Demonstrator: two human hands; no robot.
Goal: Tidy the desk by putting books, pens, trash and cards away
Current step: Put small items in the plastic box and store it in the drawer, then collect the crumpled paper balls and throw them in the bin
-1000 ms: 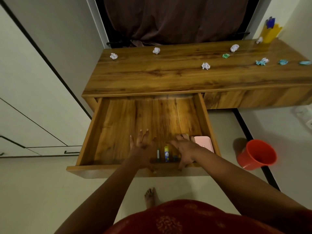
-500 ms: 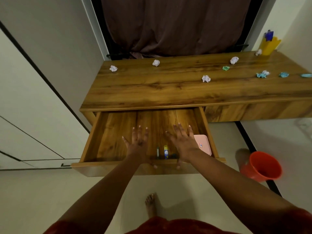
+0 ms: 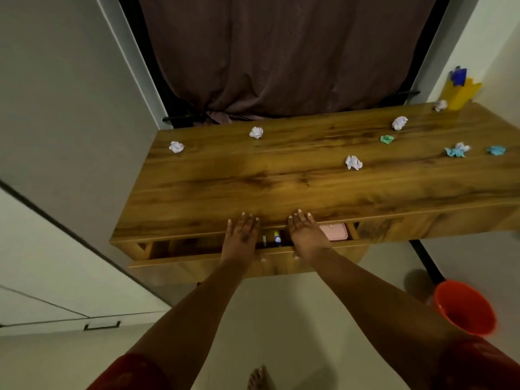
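Drawer (image 3: 197,261) under both flat hands

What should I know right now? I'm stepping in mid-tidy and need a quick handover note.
Left hand and right hand: both open, flat on the front edge of the drawer, which is nearly closed under the desk.
Inside the drawer: pens and a pink case, seemingly already put away.
Left: finish closing the drawer, then clear the crumpled paper balls scattered on the desktop, probably into the orange bin on the floor at right.
Yellow holder stands at the desk's far right corner.
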